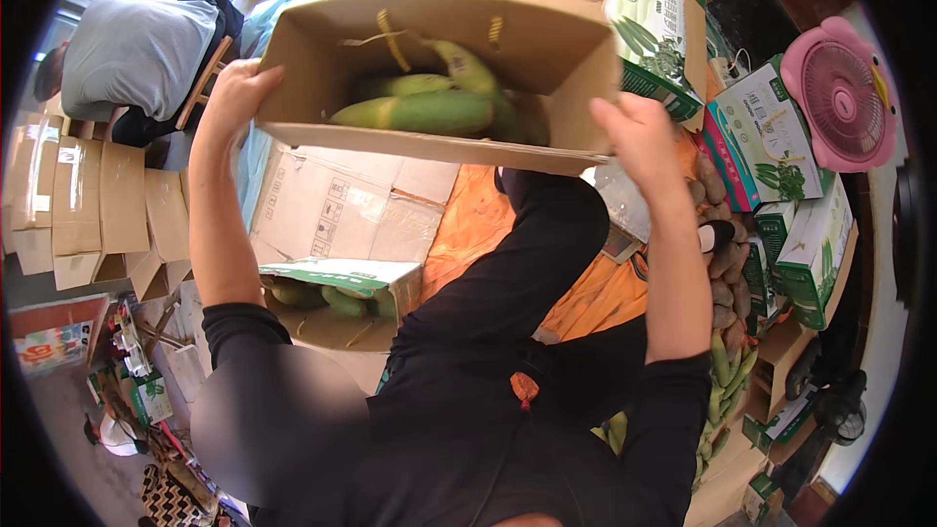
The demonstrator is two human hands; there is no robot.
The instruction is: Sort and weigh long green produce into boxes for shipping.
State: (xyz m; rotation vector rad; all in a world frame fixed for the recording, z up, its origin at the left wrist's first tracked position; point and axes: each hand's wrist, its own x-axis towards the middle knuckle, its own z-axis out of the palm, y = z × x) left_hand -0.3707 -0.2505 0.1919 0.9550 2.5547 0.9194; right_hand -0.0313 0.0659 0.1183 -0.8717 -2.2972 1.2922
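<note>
Up in front of me, my left hand and my right hand grip the two ends of an open cardboard box. Its opening is turned toward me. Several long green gourd-like vegetables lie in it, some with yellowish patches. Yellow cord loops through the box's far wall. Each thumb presses on an end edge of the box; the other fingers are largely hidden behind the cardboard. Lower down, by my left side, stands a second open box, white and green outside, also with green vegetables in it.
Flattened cardboard and orange sheeting cover the floor. Brown tubers and green cobs are heaped at right, near printed boxes and a pink fan. At far left, a person bends over beside cardboard boxes.
</note>
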